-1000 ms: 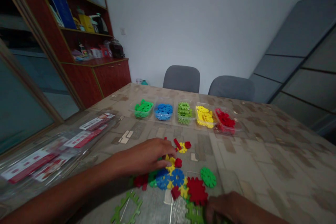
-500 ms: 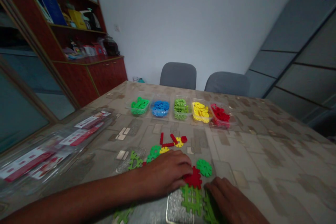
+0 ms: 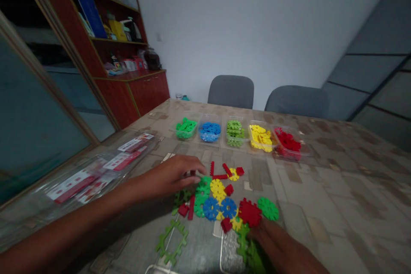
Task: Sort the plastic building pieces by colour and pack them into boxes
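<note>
1. A cluster of flat plastic gear-shaped pieces (image 3: 221, 205) in red, blue, yellow and green lies on the patterned table (image 3: 337, 188).
2. Your left hand (image 3: 173, 173), fingers loosely curled and holding nothing, touches the cluster's left edge.
3. Your right hand (image 3: 272, 242) rests at its near edge; whether it grips anything cannot be told.
4. Beyond the cluster, five clear trays (image 3: 236, 133) hold colour-sorted pieces.

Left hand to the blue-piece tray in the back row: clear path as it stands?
Probably yes. The left hand is over the loose pieces, and only bare table lies between it and the blue tray. The tray is open-topped, with nothing stacked over it.
</note>
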Available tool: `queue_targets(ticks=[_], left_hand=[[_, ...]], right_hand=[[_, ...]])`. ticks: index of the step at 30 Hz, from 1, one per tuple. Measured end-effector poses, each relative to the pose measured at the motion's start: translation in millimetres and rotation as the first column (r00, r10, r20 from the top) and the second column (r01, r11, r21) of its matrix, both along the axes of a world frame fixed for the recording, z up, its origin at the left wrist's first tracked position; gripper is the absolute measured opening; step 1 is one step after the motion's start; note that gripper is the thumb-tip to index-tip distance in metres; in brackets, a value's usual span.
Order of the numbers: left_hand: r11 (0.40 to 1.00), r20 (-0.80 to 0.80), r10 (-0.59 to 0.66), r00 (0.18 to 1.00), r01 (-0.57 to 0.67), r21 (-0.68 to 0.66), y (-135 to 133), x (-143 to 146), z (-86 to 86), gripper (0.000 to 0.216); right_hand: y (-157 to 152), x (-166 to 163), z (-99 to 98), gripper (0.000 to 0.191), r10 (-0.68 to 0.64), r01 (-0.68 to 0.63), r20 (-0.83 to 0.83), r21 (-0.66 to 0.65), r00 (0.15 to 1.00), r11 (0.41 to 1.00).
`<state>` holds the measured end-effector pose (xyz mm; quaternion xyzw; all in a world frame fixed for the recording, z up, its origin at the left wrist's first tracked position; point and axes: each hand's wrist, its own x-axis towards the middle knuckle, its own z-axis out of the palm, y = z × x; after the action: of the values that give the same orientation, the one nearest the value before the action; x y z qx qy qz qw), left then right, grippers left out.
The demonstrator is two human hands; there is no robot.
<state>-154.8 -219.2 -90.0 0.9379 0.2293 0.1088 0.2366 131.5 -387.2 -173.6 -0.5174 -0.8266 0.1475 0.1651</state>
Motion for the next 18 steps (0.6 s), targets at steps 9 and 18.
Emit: queue_targets(ticks=[9, 18], left_hand=[[0.989, -0.001, -0.014, 1.0, 0.014, -0.146, -28, -30, -19.1, 0.015], [0.984, -0.019, -0.127, 0.992, 0.124, -0.129, -51, -3, -27.7, 0.014]], right_hand=[[6, 3, 25.4, 0.064, -0.008, -0.003, -0.088, -0.125, 0.996, 0.992], [9, 4, 37.9, 0.069, 0.036, -0.05, -0.077, -0.191, 0.996, 0.98]])
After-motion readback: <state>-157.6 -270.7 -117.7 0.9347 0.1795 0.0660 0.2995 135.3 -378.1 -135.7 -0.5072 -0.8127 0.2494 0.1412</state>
